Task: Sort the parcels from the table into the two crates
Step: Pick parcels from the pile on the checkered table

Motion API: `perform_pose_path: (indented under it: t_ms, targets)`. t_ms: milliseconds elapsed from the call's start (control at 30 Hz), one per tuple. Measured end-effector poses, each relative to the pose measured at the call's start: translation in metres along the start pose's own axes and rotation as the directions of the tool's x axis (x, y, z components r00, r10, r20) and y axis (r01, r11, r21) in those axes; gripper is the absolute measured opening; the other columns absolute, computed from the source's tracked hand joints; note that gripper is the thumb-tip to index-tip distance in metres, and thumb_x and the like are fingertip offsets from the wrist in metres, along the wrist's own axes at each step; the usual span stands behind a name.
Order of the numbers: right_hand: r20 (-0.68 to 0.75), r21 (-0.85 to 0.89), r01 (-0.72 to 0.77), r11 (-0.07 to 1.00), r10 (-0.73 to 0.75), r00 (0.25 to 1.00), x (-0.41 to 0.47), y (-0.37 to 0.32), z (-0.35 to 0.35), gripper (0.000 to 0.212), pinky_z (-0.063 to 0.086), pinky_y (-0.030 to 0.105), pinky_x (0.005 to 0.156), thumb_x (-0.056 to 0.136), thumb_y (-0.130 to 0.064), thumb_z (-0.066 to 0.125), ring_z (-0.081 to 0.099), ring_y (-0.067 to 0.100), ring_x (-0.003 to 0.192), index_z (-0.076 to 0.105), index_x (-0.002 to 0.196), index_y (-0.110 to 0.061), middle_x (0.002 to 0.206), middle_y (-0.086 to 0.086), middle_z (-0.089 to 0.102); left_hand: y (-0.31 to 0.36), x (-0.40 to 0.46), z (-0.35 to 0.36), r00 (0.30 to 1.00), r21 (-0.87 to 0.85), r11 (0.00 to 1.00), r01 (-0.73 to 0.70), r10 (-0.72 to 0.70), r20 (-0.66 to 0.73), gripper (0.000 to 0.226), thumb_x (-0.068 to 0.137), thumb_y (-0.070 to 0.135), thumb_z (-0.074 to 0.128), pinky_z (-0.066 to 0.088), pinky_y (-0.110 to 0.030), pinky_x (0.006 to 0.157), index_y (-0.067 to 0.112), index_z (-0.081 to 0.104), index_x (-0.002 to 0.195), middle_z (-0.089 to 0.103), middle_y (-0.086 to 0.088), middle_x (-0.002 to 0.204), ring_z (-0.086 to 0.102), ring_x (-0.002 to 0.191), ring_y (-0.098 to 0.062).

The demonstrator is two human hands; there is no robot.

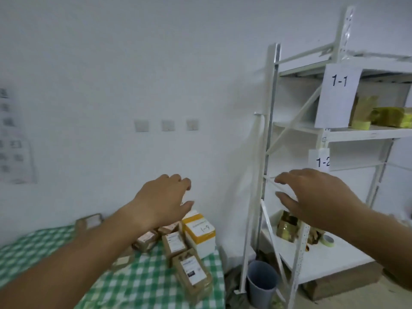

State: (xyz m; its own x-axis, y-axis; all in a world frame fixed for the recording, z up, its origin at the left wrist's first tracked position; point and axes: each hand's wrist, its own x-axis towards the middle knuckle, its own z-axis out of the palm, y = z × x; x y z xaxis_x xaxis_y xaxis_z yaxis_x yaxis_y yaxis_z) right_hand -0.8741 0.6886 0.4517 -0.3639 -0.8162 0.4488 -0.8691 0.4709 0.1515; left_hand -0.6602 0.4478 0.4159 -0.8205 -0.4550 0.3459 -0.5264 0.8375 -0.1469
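**Both hands raised, parcels waiting on the counter**

The left hand [161, 200] hangs in the air above the heap of parcels, palm down, fingers loosely spread and the grip apart, holding nothing. The right hand [316, 197] is lifted in front of the white shelf rack [270, 130], fingers likewise straight and apart, touching nothing.

The parcels lie at the right end of the counter [138, 284], which is covered by a green checked cloth. Nearest the camera stands a brown box [192, 273] with a white label on top; behind it a second brown box [175, 241], and just beside that a white and yellow box [199, 233] marked "1-9". More small brown parcels [147, 239] sit under the left forearm (their edges blurred).

On the floor between counter and rack stands a grey bin [262, 284]. Paper signs reading "1-1" [337, 94] and "1-2" [320, 160] hang on the rack, whose shelves carry tape-wrapped packages [287, 226] and a tape roll [328, 240].
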Motion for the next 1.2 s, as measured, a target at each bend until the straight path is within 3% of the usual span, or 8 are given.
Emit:
perform_pose_path:
  t_ms: [233, 467, 767, 867, 1200]
  targets:
    - [-0.041, 0.134, 0.148, 0.980, -0.144, 0.989, 0.078, -0.173, 0.032, 0.039, 0.053, 0.036, 0.091, 0.100, -0.051, 0.049, 0.062, 0.015, 0.114, 0.057, 0.134, -0.033, 0.124, -0.013, 0.068, -0.166, -0.083, 0.009, 0.981, -0.031, 0.981, 0.191, -0.190, 0.026, 0.046, 0.100, 0.060, 0.048, 0.050, -0.037, 0.088, 0.033, 0.052, 0.137, 0.059, 0.009, 0.132, 0.057, 0.118, -0.018]
    - [-0.039, 0.237, 0.186, 0.954, -0.182, 0.983, 0.132, -0.278, 0.063, 0.034, 0.054, 0.036, 0.083, 0.098, -0.050, 0.054, 0.066, 0.015, 0.103, 0.063, 0.126, -0.032, 0.116, -0.014, 0.071, -0.280, -0.143, 0.037, 0.925, -0.091, 0.921, 0.379, -0.376, 0.049, 0.041, 0.099, 0.056, 0.054, 0.053, -0.038, 0.088, 0.031, 0.057, 0.132, 0.063, 0.011, 0.126, 0.062, 0.112, -0.017]
    - [0.069, 0.272, 0.176, 0.946, -0.202, 0.977, 0.153, -0.321, 0.099, 0.034, 0.055, 0.036, 0.088, 0.100, -0.050, 0.051, 0.065, 0.013, 0.106, 0.062, 0.127, -0.033, 0.120, -0.014, 0.069, -0.308, -0.145, 0.089, 0.904, -0.192, 0.884, 0.427, -0.415, 0.102, 0.035, 0.098, 0.051, 0.058, 0.051, -0.034, 0.088, 0.030, 0.061, 0.126, 0.062, 0.012, 0.123, 0.062, 0.113, -0.016]
    - [0.081, 0.275, 0.178, 0.945, -0.208, 0.975, 0.160, -0.319, 0.113, 0.034, 0.055, 0.034, 0.088, 0.100, -0.050, 0.048, 0.064, 0.011, 0.106, 0.060, 0.128, -0.035, 0.121, -0.015, 0.069, -0.295, -0.123, 0.099, 0.918, -0.234, 0.888, 0.397, -0.389, 0.079, 0.031, 0.097, 0.052, 0.060, 0.050, -0.034, 0.084, 0.034, 0.062, 0.121, 0.063, 0.015, 0.121, 0.060, 0.111, -0.013]
    - [0.055, 0.380, 0.155, 0.912, -0.189, 0.980, 0.193, -0.281, 0.157, 0.036, 0.054, 0.030, 0.086, 0.099, -0.051, 0.047, 0.064, 0.008, 0.104, 0.059, 0.129, -0.036, 0.119, -0.017, 0.069, -0.269, -0.047, 0.118, 0.926, -0.209, 0.902, 0.377, -0.368, 0.083, 0.040, 0.097, 0.058, 0.054, 0.044, -0.026, 0.078, 0.036, 0.059, 0.130, 0.061, 0.020, 0.127, 0.059, 0.108, -0.004]
